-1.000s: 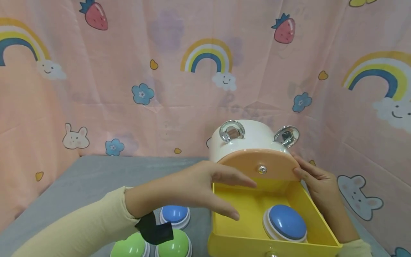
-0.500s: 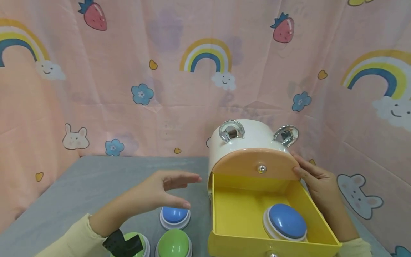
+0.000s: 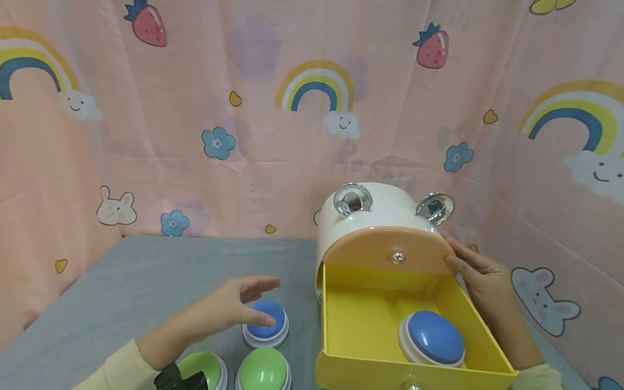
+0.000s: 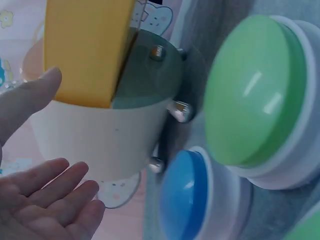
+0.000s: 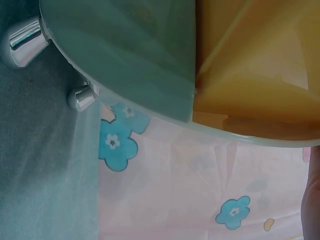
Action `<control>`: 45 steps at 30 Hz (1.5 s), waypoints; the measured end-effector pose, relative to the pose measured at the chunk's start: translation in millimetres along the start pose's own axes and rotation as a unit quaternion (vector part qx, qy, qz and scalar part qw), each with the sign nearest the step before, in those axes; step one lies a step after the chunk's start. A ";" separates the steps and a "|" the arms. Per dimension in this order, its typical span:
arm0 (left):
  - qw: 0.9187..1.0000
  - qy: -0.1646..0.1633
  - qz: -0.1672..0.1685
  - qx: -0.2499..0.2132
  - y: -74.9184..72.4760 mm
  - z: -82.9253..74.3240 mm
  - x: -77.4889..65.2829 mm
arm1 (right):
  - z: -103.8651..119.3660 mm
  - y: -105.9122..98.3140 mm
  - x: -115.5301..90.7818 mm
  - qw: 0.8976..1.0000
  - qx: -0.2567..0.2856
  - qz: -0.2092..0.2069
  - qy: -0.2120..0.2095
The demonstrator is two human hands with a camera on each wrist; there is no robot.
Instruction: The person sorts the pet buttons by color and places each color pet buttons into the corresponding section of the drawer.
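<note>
A white, round-topped drawer cabinet (image 3: 372, 203) with silver ears stands right of centre in the head view. Its yellow drawer (image 3: 363, 325) is pulled out and holds a blue push button (image 3: 436, 337) with a white base. My right hand (image 3: 489, 290) grips the cabinet's right side, thumb at the edge of the orange upper drawer front (image 3: 370, 252). My left hand (image 3: 219, 309) has its fingers spread and holds nothing; it is close to a second blue button (image 3: 268, 319) on the table. In the left wrist view its fingers (image 4: 50, 175) are relaxed, palm showing.
Two green buttons, one nearer the middle (image 3: 263, 371) and one partly behind my left wrist strap (image 3: 202, 365), sit on the grey cloth-covered table (image 3: 161, 271). A lower green drawer front (image 4: 150, 75) and silver feet show in the left wrist view. Pink printed curtain (image 3: 273, 179) surrounds the table.
My left hand has moved left and down from over the yellow drawer to beside the table's blue button. My right hand keeps its grip on the cabinet; the drawer's button is unmoved.
</note>
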State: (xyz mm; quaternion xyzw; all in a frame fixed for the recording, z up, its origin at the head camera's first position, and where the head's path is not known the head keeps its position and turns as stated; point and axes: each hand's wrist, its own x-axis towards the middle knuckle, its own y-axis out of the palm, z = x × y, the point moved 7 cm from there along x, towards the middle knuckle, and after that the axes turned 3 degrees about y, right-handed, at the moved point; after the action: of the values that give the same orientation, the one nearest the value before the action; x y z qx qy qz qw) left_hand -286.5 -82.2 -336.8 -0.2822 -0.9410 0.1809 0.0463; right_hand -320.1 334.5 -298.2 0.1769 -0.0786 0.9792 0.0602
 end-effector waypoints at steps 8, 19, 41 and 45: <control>0.998 -0.049 -0.025 0.022 -4.5 25.1 0.4 | -1.3 1.6 0.9 1.000 0.025 0.002 0.004; 0.996 -0.069 -0.064 -0.011 -3.5 54.6 1.7 | -2.0 1.6 0.4 0.999 0.046 0.005 0.013; 0.983 -0.099 -0.146 0.053 8.7 68.3 3.5 | 2.4 -0.5 0.0 0.999 0.031 0.002 0.003; 0.981 -0.112 -0.149 0.061 8.3 70.7 3.8 | 0.8 -0.4 0.4 1.000 0.017 -0.001 0.017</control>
State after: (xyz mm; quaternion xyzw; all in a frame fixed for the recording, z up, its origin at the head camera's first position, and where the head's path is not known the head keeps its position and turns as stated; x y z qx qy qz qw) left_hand -298.8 -95.9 -405.7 -0.1137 -0.9588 0.2596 -0.0163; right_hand -320.2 334.8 -297.3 0.1611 -0.0607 0.9833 0.0597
